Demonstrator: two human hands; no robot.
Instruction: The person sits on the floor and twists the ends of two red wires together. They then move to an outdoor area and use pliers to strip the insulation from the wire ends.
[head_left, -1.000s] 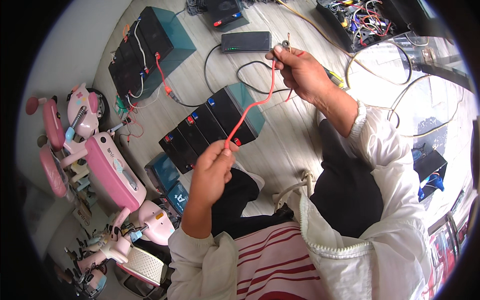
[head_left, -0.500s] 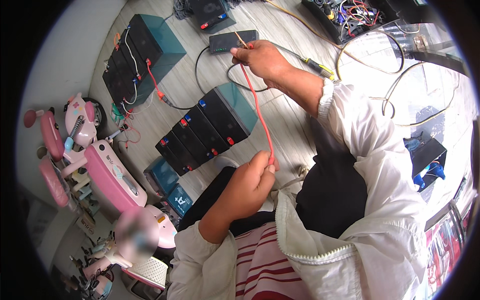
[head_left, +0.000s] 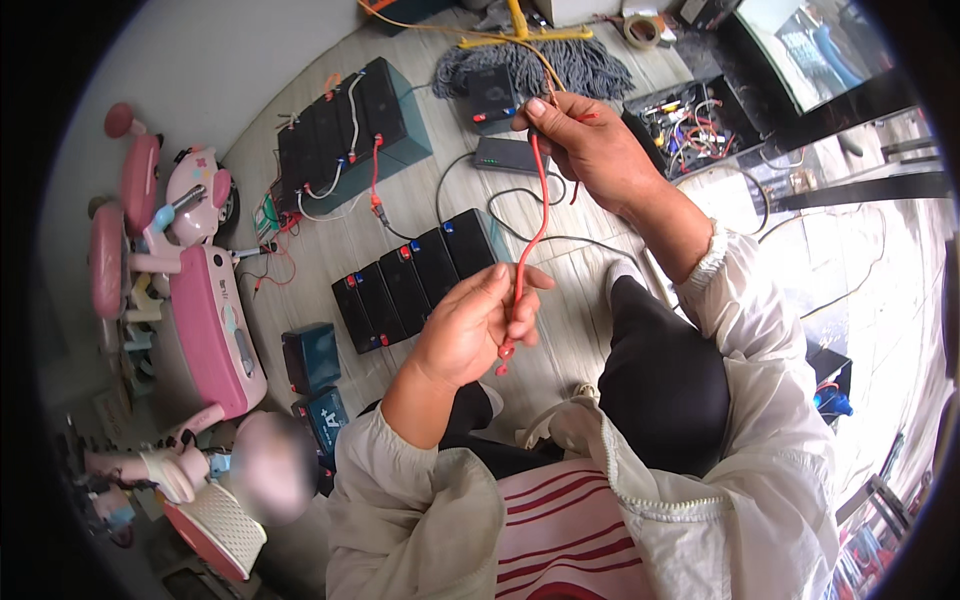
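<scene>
My left hand [head_left: 460,330] loosely holds a red wire [head_left: 542,215] across its half-curled fingers; the wire's lower end hangs below it with small red pieces. My right hand [head_left: 600,155] is closed on the upper end of this wire, where bare copper strands [head_left: 551,92] stick up above the thumb. Another short red length shows beside that hand. Beneath the wire lies a row of several black batteries [head_left: 395,292] with red and blue terminals. A wired battery group [head_left: 350,135] stands beyond it, and a black charger [head_left: 505,155] with a cable lies behind my right hand.
Pink children's ride-on vehicles [head_left: 215,330] line the left side. At the back are a grey mop [head_left: 460,70], a tape roll [head_left: 642,30] and a black box of wires and parts [head_left: 680,125]. Loose batteries [head_left: 310,355] sit left of my legs, and cables cross the tiled floor.
My left hand has loosened and turned palm upward, exposing the red wire's lower end. The view has tilted up to show the mop and more of the back area.
</scene>
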